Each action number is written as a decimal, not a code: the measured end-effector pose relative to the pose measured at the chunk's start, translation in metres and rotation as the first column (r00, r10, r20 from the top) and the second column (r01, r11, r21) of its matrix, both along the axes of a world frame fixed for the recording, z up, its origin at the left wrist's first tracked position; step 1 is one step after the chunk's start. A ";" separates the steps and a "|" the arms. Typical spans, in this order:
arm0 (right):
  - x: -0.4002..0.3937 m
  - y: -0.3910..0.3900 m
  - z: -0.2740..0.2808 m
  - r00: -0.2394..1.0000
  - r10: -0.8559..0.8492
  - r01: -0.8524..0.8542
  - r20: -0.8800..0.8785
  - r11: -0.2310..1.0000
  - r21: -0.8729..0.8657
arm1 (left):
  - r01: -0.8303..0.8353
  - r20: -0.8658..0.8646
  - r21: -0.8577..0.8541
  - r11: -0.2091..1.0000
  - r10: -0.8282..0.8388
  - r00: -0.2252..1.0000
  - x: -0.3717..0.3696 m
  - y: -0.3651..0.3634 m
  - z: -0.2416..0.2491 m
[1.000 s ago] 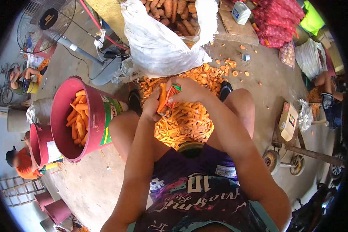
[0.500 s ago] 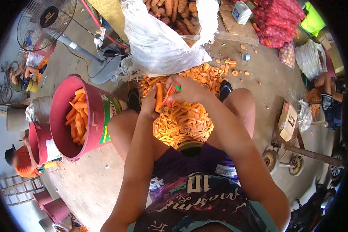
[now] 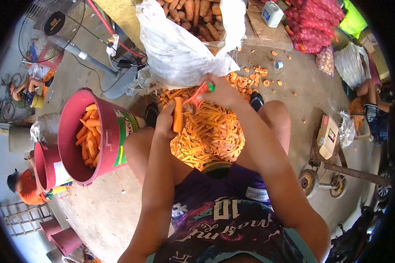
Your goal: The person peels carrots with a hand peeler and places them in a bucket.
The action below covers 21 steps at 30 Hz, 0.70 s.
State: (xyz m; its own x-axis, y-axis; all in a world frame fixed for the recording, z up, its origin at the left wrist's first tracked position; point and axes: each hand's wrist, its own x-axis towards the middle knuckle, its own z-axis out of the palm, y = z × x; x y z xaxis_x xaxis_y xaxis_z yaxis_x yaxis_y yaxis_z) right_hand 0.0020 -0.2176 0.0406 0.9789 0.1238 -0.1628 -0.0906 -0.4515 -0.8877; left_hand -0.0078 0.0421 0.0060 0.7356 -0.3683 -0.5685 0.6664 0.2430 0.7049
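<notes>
My left hand (image 3: 165, 122) is closed around an orange carrot (image 3: 178, 115), held over a heap of carrot peelings (image 3: 210, 136) between my knees. In my right hand (image 3: 222, 93) is a red and green peeler (image 3: 199, 95), its head just to the right of the carrot; a small gap seems to lie between them, though blur hides the exact contact. A white sack (image 3: 184, 57) of unpeeled carrots (image 3: 202, 15) stands in front of my hands. To my left, a big red bucket (image 3: 68, 131) holds several peeled carrots (image 3: 90, 138).
A standing fan (image 3: 52, 24) is at the far left, its cable along the floor. Cut carrot pieces (image 3: 256, 76) lie near the sack. Red mesh sacks (image 3: 314, 24) are at the back right, a wheeled cart (image 3: 324, 164) at right. Other people sit at both sides, one in orange (image 3: 28, 186).
My right hand with the peeler has shifted slightly right and away from the carrot. The carrot in my left hand sits a little lower and more upright. The whole view has tilted slightly.
</notes>
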 end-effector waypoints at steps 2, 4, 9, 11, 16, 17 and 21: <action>-0.012 0.019 -0.007 0.988 0.121 -0.122 0.099 0.993 0.004 | -0.153 -0.056 0.006 0.988 0.153 0.987 0.011 0.002 -0.033; -0.023 0.031 0.002 0.961 0.230 -0.230 0.151 0.973 -0.017 | -0.121 -0.053 -0.028 0.992 0.120 0.991 0.008 -0.001 -0.034; -0.009 0.014 -0.006 0.972 0.203 -0.210 0.116 0.977 0.045 | -0.033 -0.037 -0.131 0.991 0.029 0.999 -0.006 -0.023 0.003; 0.000 0.003 -0.006 0.979 0.167 -0.172 0.115 0.985 0.034 | 0.027 -0.003 -0.060 0.998 -0.028 1.000 -0.007 -0.018 0.001; 0.017 -0.028 -0.001 0.983 -0.155 0.149 -0.101 0.986 -0.069 | 0.243 0.041 0.047 0.969 -0.245 0.969 -0.011 -0.006 0.014; 0.018 -0.029 0.004 0.975 -0.180 0.172 -0.130 0.983 -0.071 | 0.180 0.049 0.004 0.984 -0.180 0.983 -0.007 -0.003 0.006; -0.006 0.009 0.006 0.999 0.027 -0.023 0.046 0.996 -0.085 | -0.156 -0.067 0.042 0.987 0.158 0.985 -0.003 -0.009 0.004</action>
State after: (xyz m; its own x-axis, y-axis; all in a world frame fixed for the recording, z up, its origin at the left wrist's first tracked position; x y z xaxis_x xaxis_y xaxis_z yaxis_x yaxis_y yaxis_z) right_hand -0.0041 -0.2091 0.0468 0.9824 0.1365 -0.1272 -0.0367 -0.5268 -0.8492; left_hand -0.0110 0.0335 0.0099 0.7408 -0.2295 -0.6313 0.6698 0.3235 0.6684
